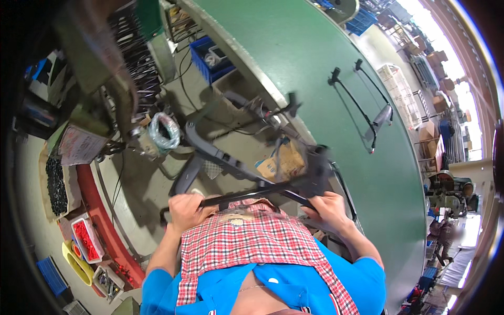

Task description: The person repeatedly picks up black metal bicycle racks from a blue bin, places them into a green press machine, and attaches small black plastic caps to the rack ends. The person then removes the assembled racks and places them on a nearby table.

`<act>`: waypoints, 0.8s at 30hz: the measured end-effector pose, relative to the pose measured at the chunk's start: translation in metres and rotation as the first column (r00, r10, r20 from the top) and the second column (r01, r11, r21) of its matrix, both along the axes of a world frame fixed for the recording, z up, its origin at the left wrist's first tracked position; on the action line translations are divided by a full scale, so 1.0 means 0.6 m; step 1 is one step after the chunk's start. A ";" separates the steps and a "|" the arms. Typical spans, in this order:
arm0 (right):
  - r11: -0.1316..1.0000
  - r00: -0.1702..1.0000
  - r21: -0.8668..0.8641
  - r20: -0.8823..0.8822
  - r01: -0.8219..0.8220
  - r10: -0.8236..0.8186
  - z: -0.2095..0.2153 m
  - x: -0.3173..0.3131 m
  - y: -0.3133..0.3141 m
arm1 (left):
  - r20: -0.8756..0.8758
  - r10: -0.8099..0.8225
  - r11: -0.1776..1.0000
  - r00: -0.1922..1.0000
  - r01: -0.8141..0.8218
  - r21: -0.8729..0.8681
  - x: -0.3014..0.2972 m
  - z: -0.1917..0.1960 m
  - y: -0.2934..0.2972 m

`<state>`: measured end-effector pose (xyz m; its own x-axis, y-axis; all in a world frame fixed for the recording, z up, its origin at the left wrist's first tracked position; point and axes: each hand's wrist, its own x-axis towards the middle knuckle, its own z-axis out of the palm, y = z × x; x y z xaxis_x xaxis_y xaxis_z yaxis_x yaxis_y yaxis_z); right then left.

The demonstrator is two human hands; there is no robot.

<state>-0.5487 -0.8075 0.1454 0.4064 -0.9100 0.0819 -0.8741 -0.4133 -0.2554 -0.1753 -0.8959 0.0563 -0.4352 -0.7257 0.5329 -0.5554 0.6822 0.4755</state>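
In front of my apron I hold a black tubular frame [247,195] with curved dark grey plastic arms; its exact kind I cannot make out. My left hand [190,211] is closed around the left end of its near bar. My right hand [329,208] grips the bar's right side, by a dark block-like joint [316,170] that is smeared by motion. One curved arm [202,142] reaches up and away over the floor. On the green table [278,42] to the right lies a thin black forked frame piece [377,124], apart from my hands.
Left of me stands a machine [100,113], with a coil of clear wrap [164,131] beside it. At lower left are a white bin of red parts [88,240] and a pile of black parts [55,178]. A blue crate [210,60] and cardboard [283,163] sit beyond the frame. A person [445,239] is far right.
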 end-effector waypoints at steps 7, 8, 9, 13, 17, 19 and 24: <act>0.715 0.920 -0.655 -0.077 0.244 -0.384 0.153 -0.159 -0.162 | -0.147 -0.068 0.810 0.987 -0.032 -0.585 -0.268 0.177 -0.376; 0.703 0.907 -0.655 -0.061 0.278 -0.416 0.181 -0.181 -0.241 | -0.125 0.055 0.823 0.991 -0.116 -0.555 -0.300 0.208 -0.462; 0.717 0.873 -0.613 -0.090 0.331 -0.480 0.216 -0.195 -0.316 | -0.125 0.208 0.745 0.970 -0.240 -0.623 -0.344 0.282 -0.484; 0.602 0.982 -0.785 0.036 0.142 -0.185 0.154 -0.172 -0.473 | -0.243 0.177 0.771 0.954 -0.288 -0.568 -0.414 0.328 -0.480; 0.974 0.993 -0.217 -0.108 -0.058 0.035 -0.049 -0.107 -0.420 | 0.026 -0.134 0.928 0.991 0.135 -0.348 -0.370 0.127 -0.284; 0.981 0.990 -0.138 -0.049 -0.139 0.134 -0.181 -0.091 -0.411 | 0.166 -0.140 0.987 0.976 0.151 -0.059 -0.299 -0.012 -0.182; 0.932 0.936 0.099 0.091 -0.348 0.340 -0.308 0.055 -0.400 | 0.240 0.142 0.755 0.960 -0.261 0.602 -0.095 -0.225 0.064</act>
<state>-0.5154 -1.0473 -0.0394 0.6929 -0.7205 0.0280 -0.6613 -0.6506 -0.3733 -0.2323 -0.8573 -0.0789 -0.2793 -0.9507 -0.1348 -0.7572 0.1318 0.6397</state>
